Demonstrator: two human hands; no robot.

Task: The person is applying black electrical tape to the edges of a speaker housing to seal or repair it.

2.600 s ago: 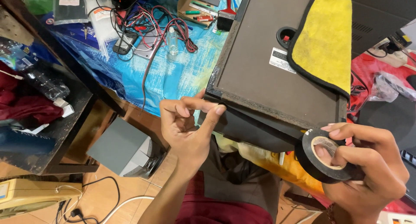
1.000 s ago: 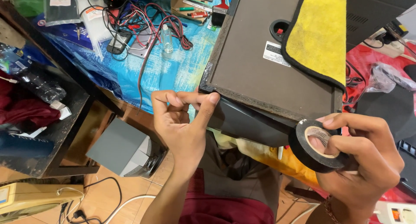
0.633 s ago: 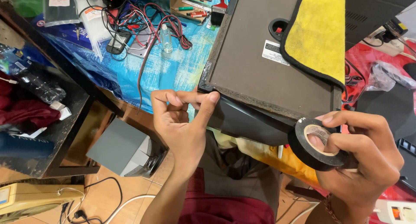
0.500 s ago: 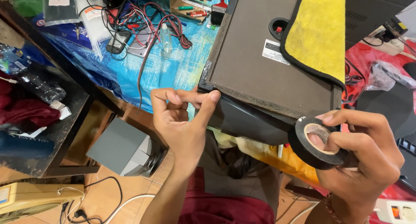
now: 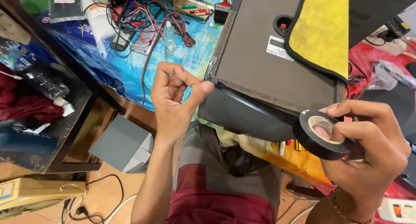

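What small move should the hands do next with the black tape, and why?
Probably the left hand should rub its thumb along the black tape strip, pressing it onto the lower edge of the grey box. The thumb pins only the end at the corner, while the strip runs taut to the tape roll held by the right hand, so most of it looks not yet pressed down.

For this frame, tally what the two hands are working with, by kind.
Black tape roll, in the right hand: 1
Speaker cabinet, its corner pressed by the left hand: 1
Yellow cloth on the cabinet: 1
Total: 3
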